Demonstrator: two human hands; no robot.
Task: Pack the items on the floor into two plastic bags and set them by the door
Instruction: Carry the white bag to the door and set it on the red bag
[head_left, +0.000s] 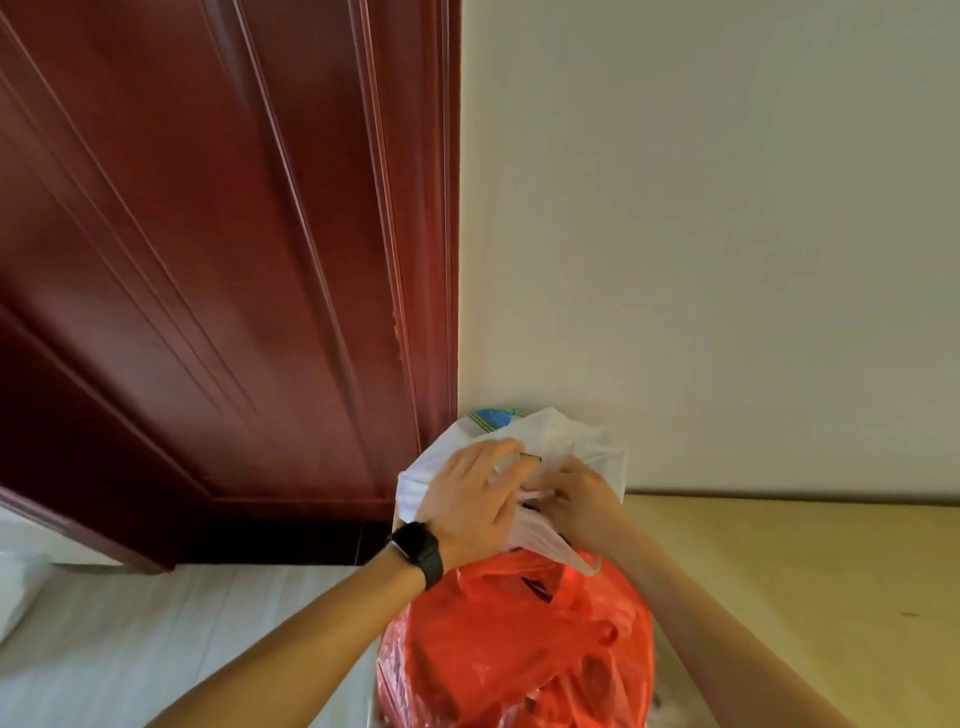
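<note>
Presently, a dark red door (208, 260) fills the left. A red plastic bag (519, 649) stands near; a white plastic bag (571, 441) sits just beyond, against the far wall by the frame. Left hand (467, 499) and right hand (576, 504), each grip closed, pinch the white bag's gathered top.

2 plastic bags: 1 white bag (561, 441), 1 red bag (519, 649), 2 hands, 1 watch (418, 551), 1 door (208, 260)
</note>
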